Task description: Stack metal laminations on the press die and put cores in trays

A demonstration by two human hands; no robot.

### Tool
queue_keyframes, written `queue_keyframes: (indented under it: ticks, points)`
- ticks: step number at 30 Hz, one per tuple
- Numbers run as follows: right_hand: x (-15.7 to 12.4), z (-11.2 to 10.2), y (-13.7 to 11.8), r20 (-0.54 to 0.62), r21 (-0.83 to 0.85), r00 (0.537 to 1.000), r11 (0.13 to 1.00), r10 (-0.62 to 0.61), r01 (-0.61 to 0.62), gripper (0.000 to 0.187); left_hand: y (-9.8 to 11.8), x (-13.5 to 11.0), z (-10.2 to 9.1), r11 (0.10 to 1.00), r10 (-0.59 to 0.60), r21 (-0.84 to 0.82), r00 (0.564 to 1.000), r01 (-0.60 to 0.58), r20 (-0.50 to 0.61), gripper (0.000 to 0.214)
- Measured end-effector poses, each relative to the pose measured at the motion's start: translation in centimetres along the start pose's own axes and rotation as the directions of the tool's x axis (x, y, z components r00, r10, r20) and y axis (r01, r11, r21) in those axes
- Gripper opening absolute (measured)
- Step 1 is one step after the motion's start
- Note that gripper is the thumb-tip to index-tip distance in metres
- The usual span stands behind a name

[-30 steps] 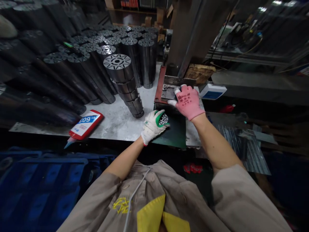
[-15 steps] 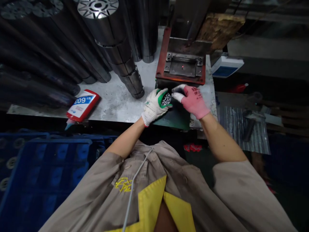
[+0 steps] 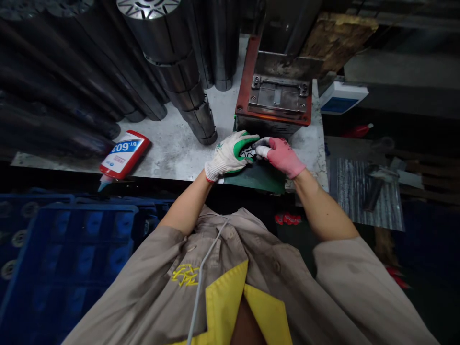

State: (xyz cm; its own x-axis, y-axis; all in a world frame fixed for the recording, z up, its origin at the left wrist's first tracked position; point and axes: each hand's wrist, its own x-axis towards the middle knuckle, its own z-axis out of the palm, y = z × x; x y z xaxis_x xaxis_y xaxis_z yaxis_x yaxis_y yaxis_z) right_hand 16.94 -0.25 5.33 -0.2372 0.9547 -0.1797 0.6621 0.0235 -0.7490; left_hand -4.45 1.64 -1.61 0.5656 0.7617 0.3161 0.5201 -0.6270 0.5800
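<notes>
My left hand, in a white glove with a green palm, is wrapped round a slotted metal rotor core. The core's star-patterned end face is turned up toward me. At the core's right edge, my right hand in a pink glove with whitish fingertips has its thumb and fingers pinched together. Whatever those fingertips hold is too small and dark to make out. Just behind both hands stands a red-framed metal fixture, with a small light-grey strip on its plate.
Tall stacks of rotor cores stand at the back left of the bench. A red bottle with a white label lies near the front edge. Blue trays sit at lower left, and a white box with a blue panel at right.
My right hand has moved left and down onto the core, which is now tilted in my left hand. A light-grey strip now shows on the fixture plate, where a red light dot was.
</notes>
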Motion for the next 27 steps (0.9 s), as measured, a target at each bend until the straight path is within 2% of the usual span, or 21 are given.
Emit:
queue_keyframes:
  ticks: [2, 3, 6, 9, 12, 14, 15, 16, 18, 20, 21, 25, 27]
  points:
    - [-0.1, 0.1, 0.0, -0.001, 0.035, 1.000, 0.999, -0.004, 0.004, 0.030, 0.0, 0.0, -0.2, 1.000, 0.013, -0.024, 1.000, -0.013, 0.002, 0.083]
    - [-0.1, 0.1, 0.0, -0.013, 0.001, 1.000, 1.000, -0.012, 0.012, 0.029, 0.0, 0.0, -0.3, 0.999, 0.017, -0.032, 1.000, -0.017, 0.005, 0.083]
    - [-0.3, 0.2, -0.4, -0.049, -0.242, 0.998, 0.970, -0.024, 0.012, 0.027, -0.2, 0.0, -0.5, 0.999, 0.033, -0.038, 0.999, -0.032, 0.024, 0.086]
    - [-0.4, 0.5, -1.6, -0.012, -0.502, 0.998, 0.863, -0.063, 0.048, 0.030, -0.1, 0.0, -0.2, 0.999, 0.049, -0.014, 0.999, -0.049, 0.018, 0.082]
    - [-0.6, 0.8, -3.3, 0.090, -0.654, 0.992, 0.746, -0.092, 0.129, 0.031, 0.7, 0.0, 0.7, 0.999, 0.000, 0.052, 0.997, 0.004, -0.072, 0.075]
    - [-1.0, 0.5, -4.3, 0.127, -0.661, 0.988, 0.734, -0.093, 0.154, 0.029, 1.5, 0.1, 1.4, 0.989, -0.092, 0.099, 0.984, 0.109, -0.155, 0.077]
    - [-1.2, 0.0, -4.6, 0.108, -0.644, 0.988, 0.749, -0.113, 0.155, 0.029, 1.7, 0.1, 1.7, 0.978, -0.148, 0.116, 0.971, 0.171, -0.186, 0.080]
    - [-1.4, -0.6, -4.9, 0.055, -0.621, 0.988, 0.770, -0.148, 0.149, 0.029, 1.9, 0.1, 2.0, 0.966, -0.196, 0.127, 0.960, 0.224, -0.203, 0.084]
    - [-1.3, -2.4, -5.0, -0.123, -0.583, 0.963, 0.803, -0.241, 0.126, 0.034, 2.1, 0.2, 2.2, 0.952, -0.245, 0.137, 0.950, 0.273, -0.191, 0.091]
    - [0.0, -4.4, -4.6, -0.273, -0.575, 0.910, 0.811, -0.311, 0.105, 0.046, 1.9, 0.3, 2.2, 0.959, -0.229, 0.135, 0.961, 0.250, -0.154, 0.092]
    - [1.0, -5.2, -4.2, -0.309, -0.584, 0.890, 0.806, -0.335, 0.100, 0.053, 1.8, 0.3, 2.1, 0.965, -0.209, 0.131, 0.968, 0.227, -0.139, 0.091]
    - [5.9, -6.6, -2.1, -0.296, -0.592, 0.838, 0.777, -0.458, 0.216, 0.065, 1.3, 0.2, 1.6, 0.980, -0.159, 0.103, 0.980, 0.172, -0.122, 0.088]
    - [6.7, -6.6, -1.9, -0.280, -0.586, 0.842, 0.777, -0.462, 0.231, 0.067, 1.3, 0.3, 1.7, 0.982, -0.151, 0.091, 0.979, 0.165, -0.137, 0.092]
